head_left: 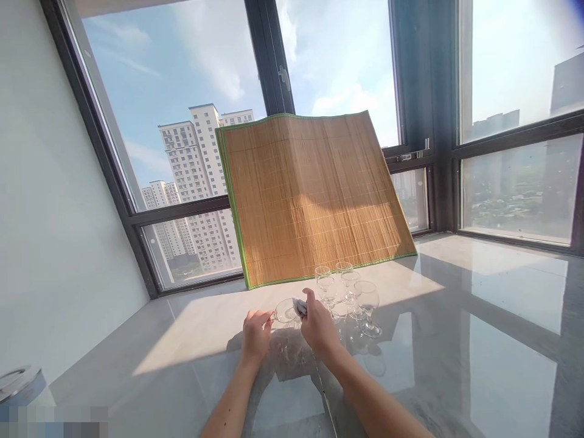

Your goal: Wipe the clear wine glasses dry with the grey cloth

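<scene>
My left hand (257, 333) is closed on the left end of a clear stemmed glass (285, 311), which lies tilted sideways above the shiny counter. Which part of the glass the fingers pinch is too small to tell. In my right hand (319, 327) is a bunched grey cloth (298, 306), pressed against the glass's right end. Just right of that hand stand several more clear stemmed glasses, upright and close together, the nearest being a goblet (367, 297). My right hand partly covers the ones behind it.
A folded bamboo mat (319, 194) with green edging leans on the window behind the glasses. The glossy grey counter (191, 359) runs up to dark window frames. A white wall (64, 213) rises at left, with a round-topped container (22, 389) at the lower left corner.
</scene>
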The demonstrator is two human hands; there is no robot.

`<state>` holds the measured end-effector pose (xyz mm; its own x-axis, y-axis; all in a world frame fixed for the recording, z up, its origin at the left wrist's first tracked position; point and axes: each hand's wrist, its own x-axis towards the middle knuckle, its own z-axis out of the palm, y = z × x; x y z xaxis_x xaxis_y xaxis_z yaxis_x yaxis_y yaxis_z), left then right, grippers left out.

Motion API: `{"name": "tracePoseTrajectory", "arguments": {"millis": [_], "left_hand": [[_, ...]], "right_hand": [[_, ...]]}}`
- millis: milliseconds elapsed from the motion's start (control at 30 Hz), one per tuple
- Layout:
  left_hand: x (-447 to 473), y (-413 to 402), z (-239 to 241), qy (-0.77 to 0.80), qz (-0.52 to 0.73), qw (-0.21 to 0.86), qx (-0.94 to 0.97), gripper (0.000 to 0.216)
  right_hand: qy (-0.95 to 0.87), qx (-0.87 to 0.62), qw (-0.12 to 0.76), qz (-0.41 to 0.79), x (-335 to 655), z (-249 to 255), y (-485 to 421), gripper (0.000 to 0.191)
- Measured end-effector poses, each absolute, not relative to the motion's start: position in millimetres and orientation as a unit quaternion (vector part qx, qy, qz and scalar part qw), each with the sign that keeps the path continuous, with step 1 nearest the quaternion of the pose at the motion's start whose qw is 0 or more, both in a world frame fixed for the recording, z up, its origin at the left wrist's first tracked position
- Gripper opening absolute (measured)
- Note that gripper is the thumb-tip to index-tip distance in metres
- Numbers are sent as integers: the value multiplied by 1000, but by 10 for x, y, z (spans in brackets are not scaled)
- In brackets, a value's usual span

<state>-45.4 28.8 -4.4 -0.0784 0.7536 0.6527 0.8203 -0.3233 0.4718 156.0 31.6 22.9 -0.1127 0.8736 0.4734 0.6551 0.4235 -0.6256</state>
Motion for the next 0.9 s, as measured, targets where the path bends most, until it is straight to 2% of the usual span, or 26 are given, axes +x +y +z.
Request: {"name": "tracePoseTrajectory", "arguments": {"millis": [100, 200, 367, 500, 733, 900], "left_hand": [[-450, 288, -46, -583, -459, 23, -670, 20], [-436, 284, -37, -585, -484, -3, -651, 21], [-329, 246, 48, -606, -530, -76, -588, 37], [-173, 186, 104, -589, -520, -104, -609, 46], [-183, 145, 77, -624, -402, 9, -670, 27], [-371, 179, 39, -655, -344, 111, -663, 25]], "right_hand": [[-726, -521, 418, 163, 1570, 225, 326, 59], [-693, -510, 464, 209, 1564, 201, 340, 57], [-659, -446, 530, 293, 1479, 117, 344, 59], [-665, -398, 554, 306, 1413, 103, 317, 56], [-694, -391, 564, 215, 1418, 187, 261, 58], [-706, -439, 540, 129, 1494, 222, 280, 53]]}}
